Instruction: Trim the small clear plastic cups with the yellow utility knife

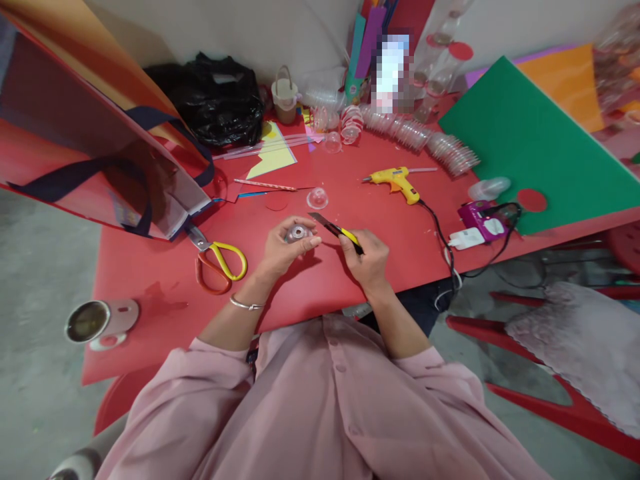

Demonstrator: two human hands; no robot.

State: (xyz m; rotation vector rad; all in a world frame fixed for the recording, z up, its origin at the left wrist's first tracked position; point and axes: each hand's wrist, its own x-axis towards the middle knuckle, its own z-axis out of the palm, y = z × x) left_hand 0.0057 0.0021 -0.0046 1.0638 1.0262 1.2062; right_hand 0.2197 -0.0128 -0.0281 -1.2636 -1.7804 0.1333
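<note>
So the piece in play is a small clear plastic dome (299,233), see-through and shiny, with a little ring and a dark spot like a hole in the middle. It's up over the near part of the red table (410,257), ringed side facing the camera. The left hand (283,244) is only partly closed, fingers curled round the far side and thumb along the near side, so it's got a light grip on the dome. The right hand (367,257) is wrapped tight around a yellow and black cutter knife (348,236), blade out and pointing at the left hand's fingertips; can't really tell if it touches anything. Just beyond sits another clear dome (317,198) on the table. Further out there's a yellow glue gun (395,182) off to the right and big scissors (221,261) with mismatched handles to the left.
</note>
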